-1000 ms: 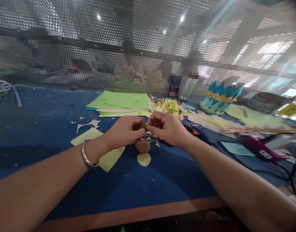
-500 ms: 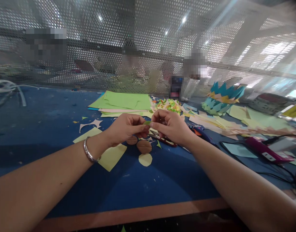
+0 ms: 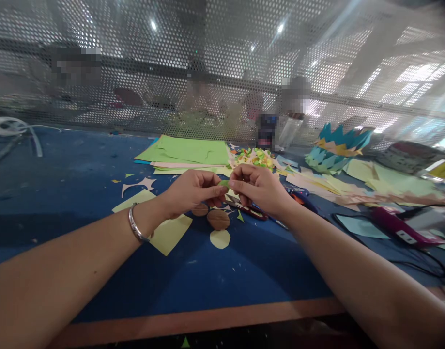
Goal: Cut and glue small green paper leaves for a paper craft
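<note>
Between the fingertips of my left hand [image 3: 195, 191] and my right hand [image 3: 254, 189] is a small piece of green paper [image 3: 224, 183], pinched from both sides above the table. Fingers cover most of it. Just below the hands lie two brown rounded pieces, the nearer brown disc [image 3: 218, 220] and a smaller brown disc [image 3: 199, 209] beside it. A pale yellow paper circle [image 3: 220, 239] is in front of them. Scissors [image 3: 253, 211] rest on the table under my right hand. Beneath my left wrist a yellow paper sheet [image 3: 171, 235] lies flat.
Stacked green sheets [image 3: 193, 149] lie at the back, beside a heap of coloured scraps [image 3: 256, 159]. On the right are a teal paper crown [image 3: 338, 145], a purple power strip [image 3: 404, 228] and cables. A perforated metal screen [image 3: 222, 68] rises behind the blue table [image 3: 193, 291].
The view has shifted slightly, so everything sits a little further right. Both hands keep their pinch on the green paper, with almost no other movement.
</note>
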A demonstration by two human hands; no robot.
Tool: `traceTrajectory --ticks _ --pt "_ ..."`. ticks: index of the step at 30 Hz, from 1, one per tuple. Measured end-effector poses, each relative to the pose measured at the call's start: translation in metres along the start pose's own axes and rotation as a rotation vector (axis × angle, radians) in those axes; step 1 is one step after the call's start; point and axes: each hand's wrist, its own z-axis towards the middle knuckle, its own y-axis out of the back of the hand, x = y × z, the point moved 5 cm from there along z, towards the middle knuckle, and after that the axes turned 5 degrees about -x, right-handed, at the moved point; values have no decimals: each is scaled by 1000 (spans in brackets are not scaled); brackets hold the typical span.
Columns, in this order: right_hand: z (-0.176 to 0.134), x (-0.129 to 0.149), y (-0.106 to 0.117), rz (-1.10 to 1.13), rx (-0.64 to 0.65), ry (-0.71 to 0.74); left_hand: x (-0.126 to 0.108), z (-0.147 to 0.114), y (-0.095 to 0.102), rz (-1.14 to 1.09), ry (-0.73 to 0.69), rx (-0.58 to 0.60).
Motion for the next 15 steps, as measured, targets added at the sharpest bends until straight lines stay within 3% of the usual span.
traceTrajectory --ticks 7,15 --pt "-1 -2 -1 -48 1 -7 3 -2 -2 64 76 -12" --pt "3 -5 6 -117 -72 11 -12 -22 -24 626 -98 317"
